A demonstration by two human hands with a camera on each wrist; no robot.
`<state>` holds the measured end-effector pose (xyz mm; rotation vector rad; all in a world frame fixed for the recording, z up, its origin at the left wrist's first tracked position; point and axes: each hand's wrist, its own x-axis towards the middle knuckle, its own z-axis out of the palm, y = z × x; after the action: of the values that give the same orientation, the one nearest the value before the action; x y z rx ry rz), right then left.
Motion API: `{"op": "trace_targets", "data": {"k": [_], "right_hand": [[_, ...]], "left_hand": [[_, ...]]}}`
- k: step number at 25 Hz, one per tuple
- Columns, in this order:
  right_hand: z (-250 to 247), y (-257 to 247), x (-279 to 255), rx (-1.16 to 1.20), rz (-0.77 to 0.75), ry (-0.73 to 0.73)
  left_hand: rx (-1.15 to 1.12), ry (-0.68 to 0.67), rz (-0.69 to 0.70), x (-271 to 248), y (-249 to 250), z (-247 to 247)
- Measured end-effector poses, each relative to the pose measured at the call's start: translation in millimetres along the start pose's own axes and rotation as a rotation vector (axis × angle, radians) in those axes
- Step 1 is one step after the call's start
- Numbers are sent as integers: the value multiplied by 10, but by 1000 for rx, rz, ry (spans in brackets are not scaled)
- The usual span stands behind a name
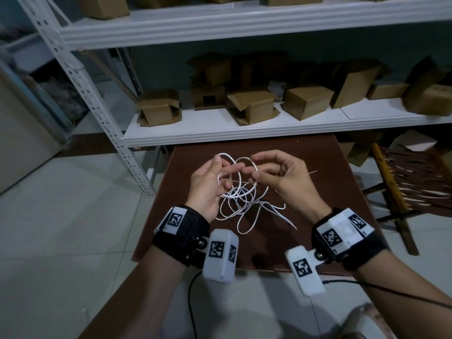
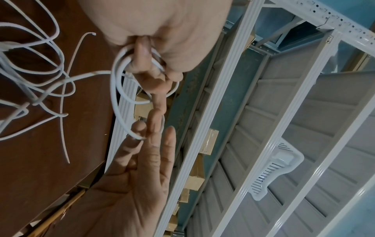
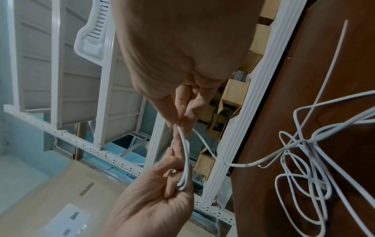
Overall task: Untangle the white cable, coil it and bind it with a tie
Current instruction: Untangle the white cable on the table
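Note:
The white cable (image 1: pixel 241 208) lies partly as a loose tangle on the brown table (image 1: pixel 325 192). A few of its turns are wound round the fingers of my left hand (image 1: pixel 221 171), which grips them, seen in the right wrist view as loops (image 3: pixel 185 160) in that hand (image 3: pixel 172 181). My right hand (image 1: pixel 253 172) pinches the cable (image 3: pixel 178 128) just beside the left fingers. In the left wrist view the loops (image 2: pixel 113 83) hang from the left fingers, and the right hand (image 2: pixel 142 133) touches them. A thin white tie (image 1: pixel 313 172) lies on the table right of my right hand.
A white metal shelf (image 1: pixel 220 137) with several cardboard boxes (image 1: pixel 159 108) stands right behind the table. A woven chair (image 1: pixel 403 182) is at the right. Pale floor tiles lie to the left. A white plastic basket (image 2: pixel 274 168) sits on a higher shelf.

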<state>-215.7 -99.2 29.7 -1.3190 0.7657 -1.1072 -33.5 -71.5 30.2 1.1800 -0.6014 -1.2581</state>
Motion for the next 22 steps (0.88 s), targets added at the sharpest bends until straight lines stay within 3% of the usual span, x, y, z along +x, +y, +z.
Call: {"op": "trace_targets", "data": {"k": [11, 22], "right_hand": [[-16, -5, 8, 17, -44, 44], [66, -15, -13, 186, 121, -42]], "left_hand": [[-71, -293, -29, 13, -30, 4], [103, -125, 77, 3, -78, 82]]}}
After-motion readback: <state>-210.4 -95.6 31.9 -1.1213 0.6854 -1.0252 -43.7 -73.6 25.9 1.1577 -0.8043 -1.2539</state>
